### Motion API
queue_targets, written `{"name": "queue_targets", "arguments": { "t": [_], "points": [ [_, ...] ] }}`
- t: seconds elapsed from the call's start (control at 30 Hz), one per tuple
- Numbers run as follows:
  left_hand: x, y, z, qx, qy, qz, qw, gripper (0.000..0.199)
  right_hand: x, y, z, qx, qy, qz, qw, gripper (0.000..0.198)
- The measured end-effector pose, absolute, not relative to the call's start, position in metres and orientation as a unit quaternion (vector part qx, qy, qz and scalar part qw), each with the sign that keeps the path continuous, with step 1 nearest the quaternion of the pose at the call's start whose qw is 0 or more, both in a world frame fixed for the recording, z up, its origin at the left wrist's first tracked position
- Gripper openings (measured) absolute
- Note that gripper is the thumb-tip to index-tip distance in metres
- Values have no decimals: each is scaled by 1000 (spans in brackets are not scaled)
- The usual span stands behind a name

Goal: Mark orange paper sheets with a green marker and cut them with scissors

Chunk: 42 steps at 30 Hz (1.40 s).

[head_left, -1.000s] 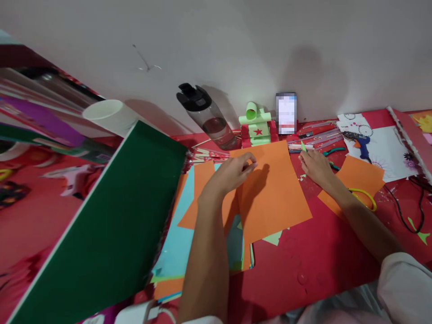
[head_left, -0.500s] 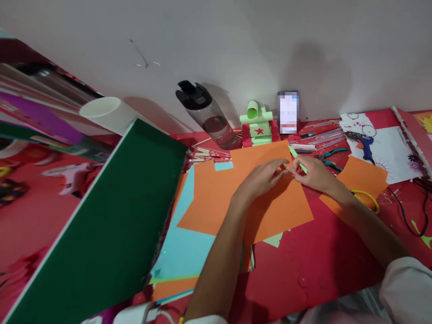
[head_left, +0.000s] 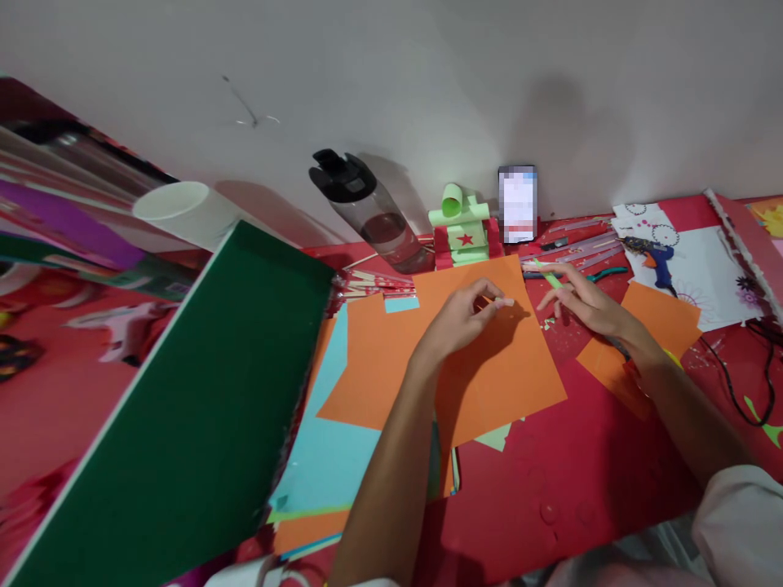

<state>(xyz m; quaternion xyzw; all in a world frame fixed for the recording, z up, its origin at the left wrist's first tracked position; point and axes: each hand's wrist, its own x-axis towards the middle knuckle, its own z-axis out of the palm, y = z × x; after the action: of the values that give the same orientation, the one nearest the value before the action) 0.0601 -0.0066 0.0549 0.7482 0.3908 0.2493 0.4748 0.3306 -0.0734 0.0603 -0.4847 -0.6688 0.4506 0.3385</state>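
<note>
My left hand (head_left: pixel 468 316) is over the large orange paper sheet (head_left: pixel 507 375), thumb and fingertips drawn together in a pinch. Something small and pale may be at its fingertips, but I cannot make it out. To its right, my right hand (head_left: pixel 584 303) has a narrow light green paper strip (head_left: pixel 549 275) between its fingers, the other fingers loosely bent. Behind the sheet stands a light green and red paper model (head_left: pixel 465 236) with a red star and rolled tubes. Small green scraps lie on the red table below my right hand.
A water bottle (head_left: pixel 379 216) and a phone (head_left: pixel 518 204) stand by the wall. A green board (head_left: pixel 201 391) rises at left, next to blue paper (head_left: pixel 333 456). At right lie an orange piece (head_left: pixel 664 314), pliers (head_left: pixel 605 273) and a blue glue gun (head_left: pixel 661 262).
My hands have moved apart. The right hand has gone up and right with the green strip, while the left stays over the orange sheet, still pinched.
</note>
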Motion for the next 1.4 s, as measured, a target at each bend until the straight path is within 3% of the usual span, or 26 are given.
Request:
{"name": "queue_targets", "arguments": {
  "t": [0.1, 0.37, 0.73, 1.4],
  "points": [
    [59, -6, 55, 721, 383, 274, 509, 30, 337, -74, 62, -490, -689, 453, 284, 57],
    [60, -7, 57, 702, 366, 295, 536, 34, 335, -69, 67, -501, -784, 331, 157, 37],
    [61, -5, 51, 706, 359, 289, 538, 33, 333, -68, 67, -513, -788, 307, 144, 39],
    [64, -6, 49, 683, 331, 312, 571, 30, 309, -76, 65, -510, -767, 336, 198, 39]
  ]
}}
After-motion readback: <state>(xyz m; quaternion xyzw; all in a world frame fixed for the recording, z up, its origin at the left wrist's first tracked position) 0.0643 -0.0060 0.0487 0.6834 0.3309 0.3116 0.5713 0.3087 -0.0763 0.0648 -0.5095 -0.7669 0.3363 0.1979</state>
